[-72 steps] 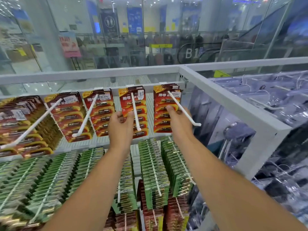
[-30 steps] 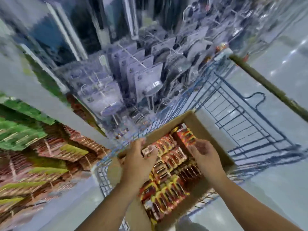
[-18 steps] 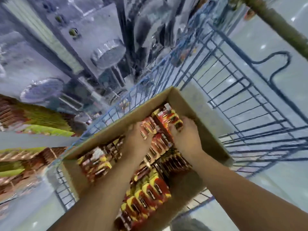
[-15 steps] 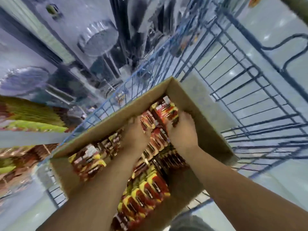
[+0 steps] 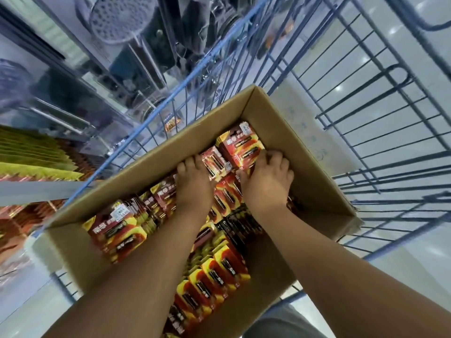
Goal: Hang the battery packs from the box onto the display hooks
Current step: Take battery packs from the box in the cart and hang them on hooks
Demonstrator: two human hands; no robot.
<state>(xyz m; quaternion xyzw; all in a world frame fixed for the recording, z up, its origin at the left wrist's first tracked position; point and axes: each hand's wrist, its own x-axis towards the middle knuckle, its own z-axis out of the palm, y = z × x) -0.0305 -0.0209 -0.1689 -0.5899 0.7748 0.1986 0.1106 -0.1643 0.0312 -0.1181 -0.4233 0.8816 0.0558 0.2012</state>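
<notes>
A brown cardboard box (image 5: pixel 314 186) stands in a blue wire cart and holds several red and yellow battery packs (image 5: pixel 117 230). Both my hands are inside it at its far end. My left hand (image 5: pixel 194 184) lies over the packs with its fingers curled down beside a small pack (image 5: pixel 214 163). My right hand (image 5: pixel 267 181) has its fingers curled over the edge of a stack of red battery packs (image 5: pixel 240 145) in the box's far corner. The display hooks are out of view.
The blue wire cart (image 5: pixel 380 123) rises around the box on the far and right sides. A display shelf with green and red packs (image 5: pixel 31 152) is at the left. Clear packages with shower heads (image 5: pixel 122 18) hang beyond the cart. Grey floor lies at the right.
I turned from the hooks down to the box in the cart. Both hands went into the box and moved to the packs at its far end.
</notes>
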